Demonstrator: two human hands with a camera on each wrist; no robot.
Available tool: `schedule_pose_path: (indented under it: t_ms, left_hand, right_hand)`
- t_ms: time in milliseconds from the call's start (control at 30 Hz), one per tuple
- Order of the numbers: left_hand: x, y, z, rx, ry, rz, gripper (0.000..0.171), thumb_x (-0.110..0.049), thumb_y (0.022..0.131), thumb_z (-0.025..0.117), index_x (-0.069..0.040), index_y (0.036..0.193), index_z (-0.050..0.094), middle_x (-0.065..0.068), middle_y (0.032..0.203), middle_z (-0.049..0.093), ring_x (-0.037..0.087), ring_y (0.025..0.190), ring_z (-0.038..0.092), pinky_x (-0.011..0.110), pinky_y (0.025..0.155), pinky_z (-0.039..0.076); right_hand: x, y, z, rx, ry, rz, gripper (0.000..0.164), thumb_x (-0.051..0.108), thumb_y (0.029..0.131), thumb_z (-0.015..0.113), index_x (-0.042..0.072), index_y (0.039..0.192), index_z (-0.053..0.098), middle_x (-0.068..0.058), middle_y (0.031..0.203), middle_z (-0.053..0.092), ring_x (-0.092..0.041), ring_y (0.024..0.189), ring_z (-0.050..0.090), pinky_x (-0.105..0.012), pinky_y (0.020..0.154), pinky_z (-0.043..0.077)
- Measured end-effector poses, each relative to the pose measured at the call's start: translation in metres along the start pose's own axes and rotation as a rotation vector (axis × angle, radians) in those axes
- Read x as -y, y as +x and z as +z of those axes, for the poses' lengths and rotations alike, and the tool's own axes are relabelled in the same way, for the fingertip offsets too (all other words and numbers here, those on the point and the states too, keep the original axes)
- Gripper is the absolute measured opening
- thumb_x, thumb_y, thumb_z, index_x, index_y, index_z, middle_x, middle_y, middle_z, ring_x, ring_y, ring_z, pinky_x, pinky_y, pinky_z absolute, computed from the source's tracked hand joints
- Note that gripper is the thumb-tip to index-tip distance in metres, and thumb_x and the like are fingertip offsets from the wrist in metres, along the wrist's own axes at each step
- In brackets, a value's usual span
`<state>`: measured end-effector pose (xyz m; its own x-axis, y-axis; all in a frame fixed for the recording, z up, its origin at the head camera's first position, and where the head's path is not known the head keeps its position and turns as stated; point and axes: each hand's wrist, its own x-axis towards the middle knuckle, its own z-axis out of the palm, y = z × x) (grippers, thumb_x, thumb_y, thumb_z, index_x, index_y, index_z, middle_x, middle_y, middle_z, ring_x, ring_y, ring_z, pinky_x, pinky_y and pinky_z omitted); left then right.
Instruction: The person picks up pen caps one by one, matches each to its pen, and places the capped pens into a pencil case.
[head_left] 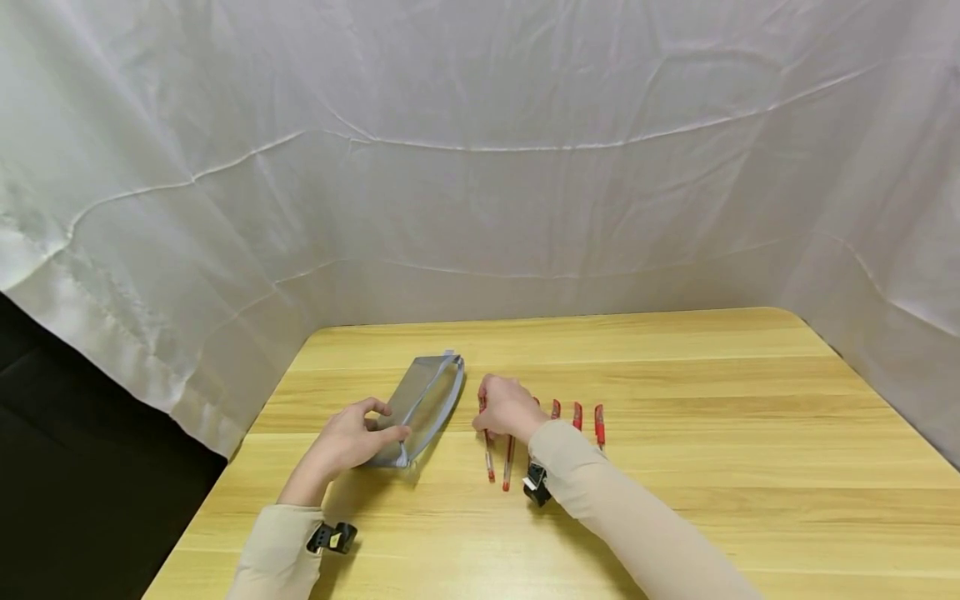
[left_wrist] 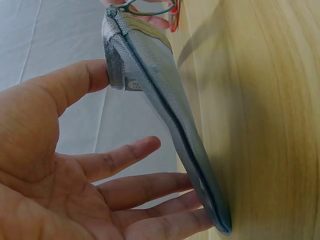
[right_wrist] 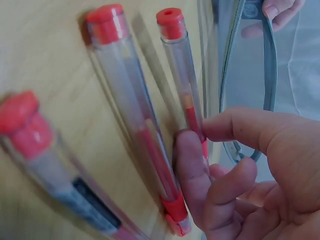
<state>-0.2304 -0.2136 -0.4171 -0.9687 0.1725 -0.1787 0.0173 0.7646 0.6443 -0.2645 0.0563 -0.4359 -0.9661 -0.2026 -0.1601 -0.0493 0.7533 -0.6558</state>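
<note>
Right hand [head_left: 510,408]: thumb and forefinger pinch a clear, red-ended pen [right_wrist: 189,95], its near end pointing back toward me below the fingertips, with a second pen [head_left: 508,465] just to the right under the same hand and more red-capped pens [head_left: 600,425] in a row farther right of my fingers. Left hand [head_left: 348,437]: fingers loose and spread, clenching nothing, the thumb touching the edge of a grey mesh pouch [head_left: 417,387] that lies ahead of that hand, its mouth gaping toward my right fingers, on the wood-grain tabletop [head_left: 712,500].
</note>
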Motion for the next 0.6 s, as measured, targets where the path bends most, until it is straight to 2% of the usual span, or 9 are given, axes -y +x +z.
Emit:
schedule_pose_path:
  t_ms: [100, 200, 433, 600]
  left_hand:
    - [-0.001, -0.001, 0.0, -0.001, 0.0, -0.004, 0.058, -0.048, 0.098, 0.076, -0.009, 0.139, 0.062, 0.032, 0.145, 0.063, 0.049, 0.135, 0.062, 0.062, 0.106, 0.056]
    - [-0.002, -0.001, -0.001, -0.001, 0.0, -0.005, 0.058, -0.048, 0.098, 0.076, -0.009, 0.139, 0.062, 0.032, 0.145, 0.063, 0.048, 0.135, 0.062, 0.062, 0.106, 0.057]
    - [-0.002, -0.001, -0.001, 0.01, -0.012, 0.007, 0.057, -0.047, 0.099, 0.074, -0.008, 0.139, 0.062, 0.032, 0.148, 0.061, 0.047, 0.135, 0.063, 0.061, 0.106, 0.057]
    - [-0.003, -0.002, -0.001, 0.014, -0.007, 0.01, 0.055, -0.046, 0.101, 0.073, -0.008, 0.139, 0.061, 0.032, 0.148, 0.061, 0.048, 0.136, 0.062, 0.062, 0.107, 0.056]
  right_hand:
    - [-0.003, 0.001, -0.004, 0.024, 0.017, 0.009, 0.037, 0.01, 0.092, 0.082, 0.004, 0.122, 0.062, -0.004, 0.074, 0.071, -0.015, 0.06, 0.073, -0.025, 0.058, 0.055]
    - [-0.004, 0.001, -0.01, 0.043, 0.097, 0.016, 0.038, 0.008, 0.093, 0.08, 0.003, 0.126, 0.061, -0.006, 0.075, 0.072, -0.018, 0.062, 0.074, -0.024, 0.054, 0.054]
    - [-0.002, 0.004, -0.016, 0.041, 0.216, 0.026, 0.04, 0.008, 0.096, 0.076, 0.002, 0.132, 0.059, -0.008, 0.08, 0.074, -0.021, 0.069, 0.076, -0.03, 0.065, 0.063]
    - [0.001, 0.008, -0.017, 0.016, 0.288, 0.026, 0.041, 0.008, 0.095, 0.075, 0.002, 0.133, 0.059, -0.01, 0.083, 0.075, -0.025, 0.074, 0.08, -0.03, 0.066, 0.064]
